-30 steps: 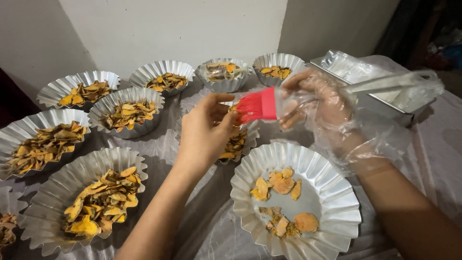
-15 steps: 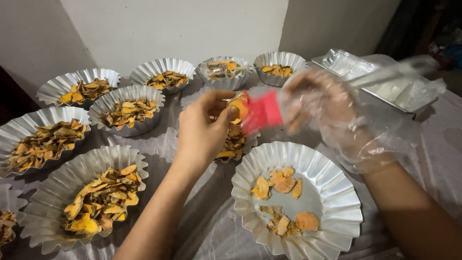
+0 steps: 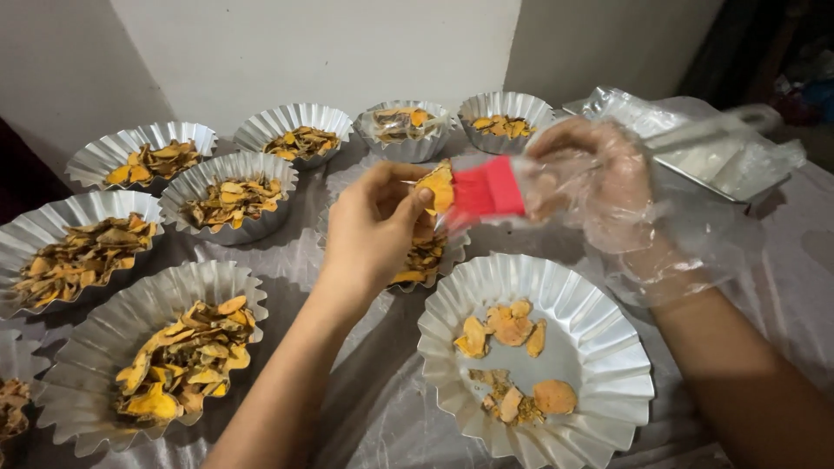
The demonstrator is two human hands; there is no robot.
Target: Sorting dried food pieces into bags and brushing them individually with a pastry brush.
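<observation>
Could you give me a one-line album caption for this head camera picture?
Bare left hand holds an orange slice against a red brush in the gloved right hand, above foil trays.

Ten fluted foil dishes [image 3: 599, 347] of orange slices are visible, an eleventh partly hidden behind the hands; one red brush [image 3: 486, 191]; one metal tray [image 3: 738, 169]; two hands.

Wall [image 3: 313, 52]: plain, pale, matt, running behind the table; a second panel [image 3: 599, 43] to the right, greyer and in shade. Table covering [image 3: 782, 252]: glossy grey-lilac cloth, creased, catching soft light from above. Far right corner [image 3: 782, 52]: dark, blurred clutter, not identifiable. Left edge [image 3: 22, 165]: deep shadow.
</observation>
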